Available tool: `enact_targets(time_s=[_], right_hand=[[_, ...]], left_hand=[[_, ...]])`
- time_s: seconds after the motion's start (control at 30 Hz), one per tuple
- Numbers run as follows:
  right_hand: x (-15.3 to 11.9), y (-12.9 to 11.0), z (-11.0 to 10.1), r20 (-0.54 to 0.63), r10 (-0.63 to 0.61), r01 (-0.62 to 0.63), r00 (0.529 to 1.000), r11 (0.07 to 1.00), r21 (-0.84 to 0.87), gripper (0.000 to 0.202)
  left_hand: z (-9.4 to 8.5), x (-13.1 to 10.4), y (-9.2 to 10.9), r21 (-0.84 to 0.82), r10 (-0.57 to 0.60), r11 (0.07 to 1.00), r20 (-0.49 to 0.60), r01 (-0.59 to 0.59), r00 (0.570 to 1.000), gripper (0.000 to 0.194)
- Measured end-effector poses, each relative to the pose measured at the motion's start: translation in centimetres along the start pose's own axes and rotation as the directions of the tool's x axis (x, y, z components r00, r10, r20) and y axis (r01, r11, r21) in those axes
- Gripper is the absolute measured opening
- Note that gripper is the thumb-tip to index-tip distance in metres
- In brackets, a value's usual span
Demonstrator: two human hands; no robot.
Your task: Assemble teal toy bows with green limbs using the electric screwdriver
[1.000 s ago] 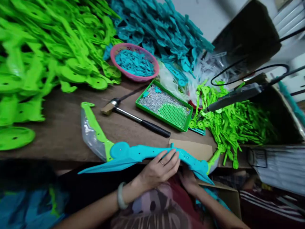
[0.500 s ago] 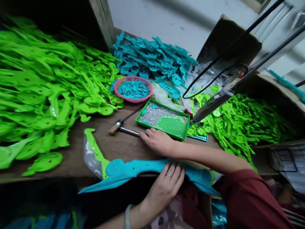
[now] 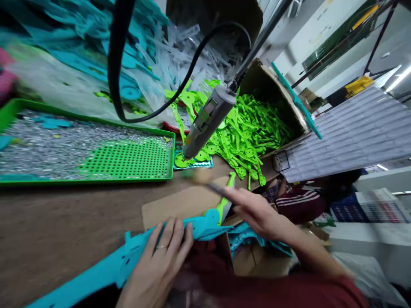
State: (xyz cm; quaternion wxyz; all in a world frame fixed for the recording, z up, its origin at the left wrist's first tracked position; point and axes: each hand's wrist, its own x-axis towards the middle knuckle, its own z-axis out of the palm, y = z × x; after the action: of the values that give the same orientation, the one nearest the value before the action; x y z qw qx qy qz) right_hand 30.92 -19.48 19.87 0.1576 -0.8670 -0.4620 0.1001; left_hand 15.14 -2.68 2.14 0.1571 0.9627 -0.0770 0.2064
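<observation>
A long blue plastic part (image 3: 104,271) runs along the table's front edge, with a lime-green plastic piece (image 3: 222,209) joined at its right end. My left hand (image 3: 160,256) lies across the blue part, its fingers curled over the top and holding it; the thumb is hidden. Raised above the right end, my right hand (image 3: 258,209) grips a hammer (image 3: 203,176) by its handle. The hammer's head is blurred by motion and points left. Clear film shows beside the green piece.
A green tray (image 3: 172,160) of small metal pieces stands left. Above the table hangs a grey electric screwdriver (image 3: 210,119) on a black cable. Lime-green parts (image 3: 237,137) spill from a cardboard box (image 3: 282,115). A cardboard piece (image 3: 183,205) lies flat. A co-worker's dark red sleeve (image 3: 302,203) shows right.
My right hand has picked the hammer up from the table and carried it to the right end of the blue part. The view has swung right; my left hand stays on the part.
</observation>
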Motion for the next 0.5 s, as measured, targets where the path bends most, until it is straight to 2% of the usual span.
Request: enact_targets(time_s=[0.03,0.07,0.13,0.2,0.33,0.37,0.47,0.5], right_hand=[[-2.6,2.0,0.4,-0.073,0.07,-0.067,0.995,0.997,0.035,0.049],[-4.8,3.8,1.2,-0.167,0.171,-0.166,0.971,0.985,0.048,0.05],[-8.0,6.5,3.0,-0.222,0.304,-0.296,0.926,0.953,0.07,0.052],[-9.6,8.1,4.8,-0.246,0.38,-0.369,0.892,0.925,0.093,0.05],[-9.1,9.0,7.2,-0.36,0.46,-0.424,0.812,0.888,0.177,0.05],[-8.7,9.1,7.3,-0.341,0.48,-0.439,0.809,0.877,0.194,0.051],[-7.7,9.6,7.1,-0.187,0.535,-0.493,0.824,0.839,0.232,0.051],[-7.5,9.8,7.0,-0.182,0.556,-0.507,0.811,0.823,0.256,0.051]], left_hand=[[0.1,0.3,0.1,-0.01,0.009,1.0,0.013,-0.009,1.0,0.056],[0.2,0.6,0.2,-0.019,0.019,1.0,0.024,-0.018,1.0,0.058],[0.2,1.1,0.5,-0.029,0.021,0.999,0.027,-0.02,0.999,0.065],[0.2,1.5,0.7,-0.04,0.014,0.999,0.022,-0.013,1.0,0.072],[-0.1,1.7,0.7,-0.027,0.013,1.0,0.06,-0.011,0.998,0.076],[-0.1,1.7,0.6,-0.013,0.009,1.0,0.074,-0.008,0.997,0.077],[0.0,1.6,0.7,0.031,-0.003,1.0,0.089,0.0,0.996,0.079],[0.1,1.6,0.7,0.037,-0.006,0.999,0.087,0.003,0.996,0.079]])
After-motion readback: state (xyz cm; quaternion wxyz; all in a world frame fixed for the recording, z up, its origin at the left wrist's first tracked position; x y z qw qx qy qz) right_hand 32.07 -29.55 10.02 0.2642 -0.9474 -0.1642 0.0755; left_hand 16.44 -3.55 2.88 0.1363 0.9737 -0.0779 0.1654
